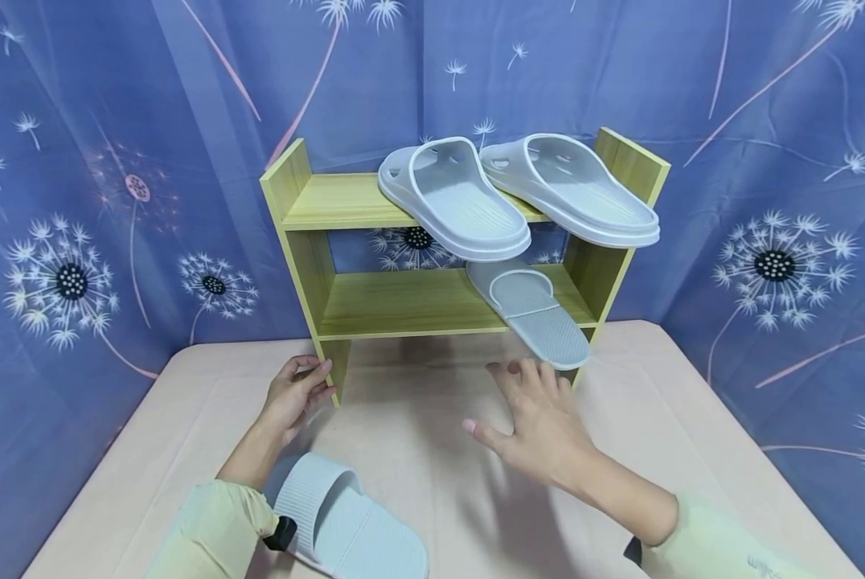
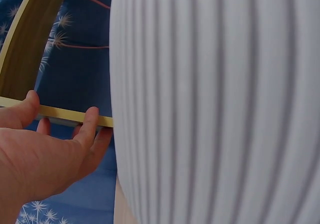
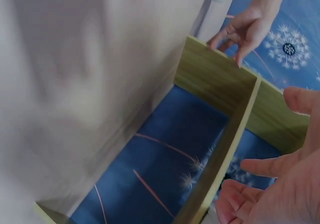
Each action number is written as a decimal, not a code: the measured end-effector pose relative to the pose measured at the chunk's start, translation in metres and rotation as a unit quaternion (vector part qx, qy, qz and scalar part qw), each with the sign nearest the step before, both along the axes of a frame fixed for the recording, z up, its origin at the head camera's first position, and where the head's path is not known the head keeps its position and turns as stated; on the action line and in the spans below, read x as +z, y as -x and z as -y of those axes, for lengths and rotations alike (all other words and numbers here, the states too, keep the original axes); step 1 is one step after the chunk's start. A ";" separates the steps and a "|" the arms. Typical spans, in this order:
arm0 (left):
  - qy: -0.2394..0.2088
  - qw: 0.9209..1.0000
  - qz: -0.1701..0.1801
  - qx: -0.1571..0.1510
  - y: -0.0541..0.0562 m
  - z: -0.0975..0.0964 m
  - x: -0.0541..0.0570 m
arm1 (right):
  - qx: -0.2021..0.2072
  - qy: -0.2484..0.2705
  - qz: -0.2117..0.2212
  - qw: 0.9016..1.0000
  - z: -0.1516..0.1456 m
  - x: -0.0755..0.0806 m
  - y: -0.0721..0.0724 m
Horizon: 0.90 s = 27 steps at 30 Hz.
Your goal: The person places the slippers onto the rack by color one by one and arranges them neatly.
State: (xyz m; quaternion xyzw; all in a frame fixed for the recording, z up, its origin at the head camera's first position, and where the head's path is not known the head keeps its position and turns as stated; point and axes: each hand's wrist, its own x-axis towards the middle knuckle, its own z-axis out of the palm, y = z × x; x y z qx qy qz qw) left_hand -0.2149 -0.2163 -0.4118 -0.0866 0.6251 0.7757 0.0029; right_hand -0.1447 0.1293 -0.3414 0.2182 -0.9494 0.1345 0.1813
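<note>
A wooden shoe rack [image 1: 396, 301] stands on the table. My left hand [image 1: 293, 402] grips the lower front edge of its left side panel with thumb and fingertips; in the left wrist view the thumb [image 2: 31, 104] lies over that edge. My right hand [image 1: 544, 426] hovers with spread fingers just in front of a grey slide slipper [image 1: 548, 334] on the middle shelf, holding nothing. Two pale slippers [image 1: 476, 209] sit side by side on the top shelf, toes overhanging. Below my left wrist lies a pale blue ribbed slide slipper [image 1: 375, 535], large in the left wrist view.
A pale cloth covers the table [image 1: 664, 418]. Blue dandelion-print curtains [image 1: 136, 241] hang behind and on both sides. The rack's right side panel [image 1: 595, 273] is next to the grey slipper.
</note>
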 end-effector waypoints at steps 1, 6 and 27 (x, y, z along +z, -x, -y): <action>0.000 1.000 0.000 0.001 0.000 0.000 0.000 | 0.001 -0.004 0.003 1.000 0.001 -0.002 -0.001; -0.002 1.000 -0.002 0.001 0.000 0.000 0.000 | 0.010 -0.014 0.026 1.000 0.009 -0.011 -0.007; -0.005 1.000 -0.007 0.004 0.001 0.000 -0.002 | 0.059 -0.024 0.077 0.995 0.037 -0.043 -0.026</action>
